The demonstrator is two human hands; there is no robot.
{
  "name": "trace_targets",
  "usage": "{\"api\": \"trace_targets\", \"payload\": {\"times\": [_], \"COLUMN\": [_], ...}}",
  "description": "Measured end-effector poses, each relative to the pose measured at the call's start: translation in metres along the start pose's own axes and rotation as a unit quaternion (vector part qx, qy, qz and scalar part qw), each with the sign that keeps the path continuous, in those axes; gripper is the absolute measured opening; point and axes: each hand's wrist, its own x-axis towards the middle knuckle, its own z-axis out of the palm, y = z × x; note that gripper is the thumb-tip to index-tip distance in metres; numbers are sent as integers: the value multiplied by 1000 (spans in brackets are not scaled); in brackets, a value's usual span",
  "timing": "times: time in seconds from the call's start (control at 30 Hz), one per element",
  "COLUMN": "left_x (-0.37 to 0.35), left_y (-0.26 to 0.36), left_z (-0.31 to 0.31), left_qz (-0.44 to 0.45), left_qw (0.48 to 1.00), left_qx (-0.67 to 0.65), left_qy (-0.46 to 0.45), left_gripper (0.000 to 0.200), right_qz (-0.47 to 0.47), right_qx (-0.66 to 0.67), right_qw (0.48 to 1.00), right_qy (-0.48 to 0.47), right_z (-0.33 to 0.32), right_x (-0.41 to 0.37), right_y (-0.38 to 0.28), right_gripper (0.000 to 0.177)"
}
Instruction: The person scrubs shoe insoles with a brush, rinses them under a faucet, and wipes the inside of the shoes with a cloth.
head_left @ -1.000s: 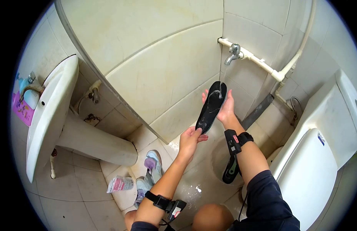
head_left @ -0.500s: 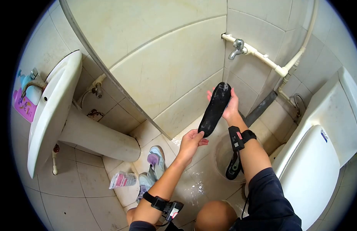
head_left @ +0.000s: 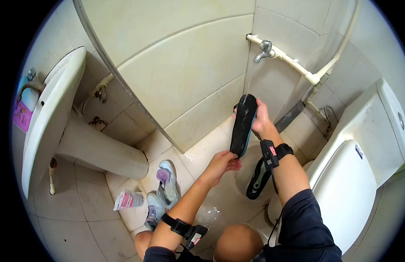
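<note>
A wet black shoe insole [head_left: 244, 126] is held at a slant beneath the running tap, and the water strikes its upper end. My left hand [head_left: 222, 166] pinches the lower end between thumb and fingers. My right hand [head_left: 261, 114] grips the upper end from behind and along its right edge, some of its fingers hidden by the insole. Below my right forearm, a second insole [head_left: 256, 181] with a green-grey marking rests at a pale translucent basin [head_left: 240, 174], partly covered by the forearm. The silver tap [head_left: 264, 50] sits above both hands.
Light blue shoes [head_left: 167, 183] with purple parts stand on the wet tiled floor beside a clear bag with pink print [head_left: 129, 200]. To the left is a pedestal washbasin [head_left: 58, 100]; a white toilet [head_left: 342, 192] stands on the right. A pale pipe [head_left: 298, 67] crosses the wall.
The insole has turned more upright, and its bluish edge now shows. My right hand has shifted around its upper end. The whole view has moved slightly, exposing more of the second insole.
</note>
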Motion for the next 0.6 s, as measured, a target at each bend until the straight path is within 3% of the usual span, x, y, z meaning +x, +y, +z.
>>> {"api": "trace_targets", "payload": {"times": [0.1, 0.27, 0.33, 0.37, 0.43, 0.6], "left_x": [-9, -27, -32, -35, -39, -38], "left_y": [5, 13, 17, 19, 23, 23], "left_z": [-9, -15, -19, -21, -24, -22], "left_qz": [-31, -8, 7, 15, 23, 33], "left_qw": [999, 999, 998, 998, 997, 988], "left_qx": [11, 35, 57, 64, 74, 148], "left_qy": [-14, -3, -1, 3, 7, 29], "left_gripper": [13, 11, 10, 10, 9, 9], "right_qz": [19, 60, 88, 88, 54, 0], "right_qx": [7, 21, -10, -7, -86, -30], "right_qw": [1000, 998, 996, 996, 993, 999], "right_qy": [15, 14, -24, -26, -62, -33], "right_z": [2, 16, 14, 13, 12, 10], "right_x": [-1, -10, -7, -5, -5, 14], "right_y": [15, 27, 30, 31, 33, 40], "right_gripper": [57, 48, 32, 32, 27, 17]}}
